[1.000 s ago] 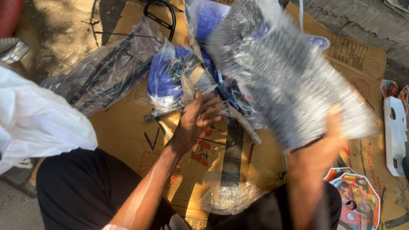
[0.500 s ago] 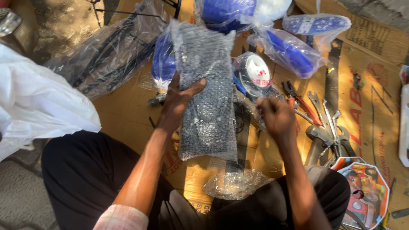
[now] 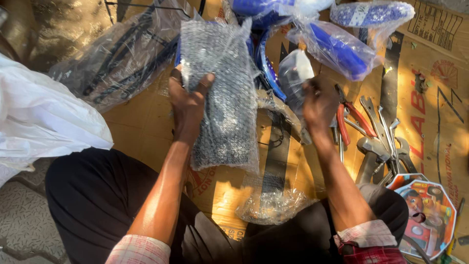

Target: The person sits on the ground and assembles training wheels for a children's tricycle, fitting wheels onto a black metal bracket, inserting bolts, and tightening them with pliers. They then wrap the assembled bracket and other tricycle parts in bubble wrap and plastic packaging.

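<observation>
Clear plastic wraps the dark part (image 3: 222, 93) your left hand (image 3: 188, 100) holds upright over the cardboard (image 3: 430, 112), fingers closed on its edge. Your right hand (image 3: 320, 100) pinches a small bagged piece (image 3: 295, 78) beside the pliers (image 3: 349, 120). Unwrapping seems underway; opening needs a firm pull.

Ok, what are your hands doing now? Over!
Left hand grips the grey mesh pack in clear plastic. Right hand on a small clear bag. Pliers and spanners lie beside it on cardboard.
</observation>
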Demonstrator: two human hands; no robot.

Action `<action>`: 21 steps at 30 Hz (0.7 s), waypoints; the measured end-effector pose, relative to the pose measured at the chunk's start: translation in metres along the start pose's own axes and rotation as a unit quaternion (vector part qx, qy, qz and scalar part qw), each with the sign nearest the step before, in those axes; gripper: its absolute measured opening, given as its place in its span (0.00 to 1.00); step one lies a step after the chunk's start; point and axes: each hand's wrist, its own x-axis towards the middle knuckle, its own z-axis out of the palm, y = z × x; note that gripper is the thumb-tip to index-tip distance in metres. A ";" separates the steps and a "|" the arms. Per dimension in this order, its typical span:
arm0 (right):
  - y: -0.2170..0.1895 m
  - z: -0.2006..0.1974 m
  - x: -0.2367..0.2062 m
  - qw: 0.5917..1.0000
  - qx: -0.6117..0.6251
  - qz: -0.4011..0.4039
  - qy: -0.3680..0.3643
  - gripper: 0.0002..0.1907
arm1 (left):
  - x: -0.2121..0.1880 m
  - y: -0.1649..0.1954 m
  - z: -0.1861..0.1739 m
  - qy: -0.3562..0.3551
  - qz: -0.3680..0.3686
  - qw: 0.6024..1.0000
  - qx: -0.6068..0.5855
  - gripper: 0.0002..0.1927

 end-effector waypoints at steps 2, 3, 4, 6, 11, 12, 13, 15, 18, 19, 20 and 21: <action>0.005 -0.016 0.015 0.994 0.057 0.047 0.079 0.10 | -0.005 -0.003 0.003 0.080 0.094 0.989 0.079 0.36; 0.005 -0.031 0.020 0.984 0.134 0.074 0.094 0.09 | -0.006 -0.005 0.008 0.133 0.204 0.959 0.143 0.35; 0.003 -0.042 0.024 0.966 0.210 0.104 0.107 0.09 | -0.009 -0.005 0.013 0.178 0.311 0.910 0.207 0.35; -0.009 -0.064 0.020 0.908 0.393 0.120 0.079 0.04 | -0.023 -0.008 0.025 0.163 0.309 0.901 0.257 0.32; -0.054 -0.066 0.011 0.735 0.575 0.355 0.046 0.18 | -0.052 0.006 0.054 -0.264 0.197 0.944 -0.025 0.28; -0.062 -0.057 0.004 0.663 0.604 0.440 0.041 0.24 | -0.056 0.010 0.055 -0.339 0.163 0.920 -0.107 0.30; -0.068 -0.049 -0.007 0.661 0.617 0.426 -0.015 0.22 | -0.059 0.014 0.053 -0.315 0.092 0.933 -0.151 0.32; -0.072 -0.034 -0.026 0.741 0.564 0.353 -0.085 0.20 | -0.060 0.021 0.045 -0.259 -0.047 0.936 -0.232 0.36; -0.061 -0.021 -0.048 0.928 0.282 0.220 -0.100 0.19 | -0.057 0.026 0.028 -0.172 0.014 0.978 -0.117 0.35; -0.055 -0.019 -0.051 0.965 0.147 0.199 -0.089 0.18 | -0.057 0.027 0.026 -0.164 0.011 0.978 -0.128 0.34; -0.048 -0.019 -0.054 0.982 0.007 0.172 -0.076 0.17 | -0.057 0.027 0.026 -0.155 0.009 0.978 -0.141 0.33; -0.044 -0.016 -0.060 0.987 -0.121 0.092 -0.057 0.23 | -0.056 0.027 0.025 -0.146 0.006 0.977 -0.153 0.32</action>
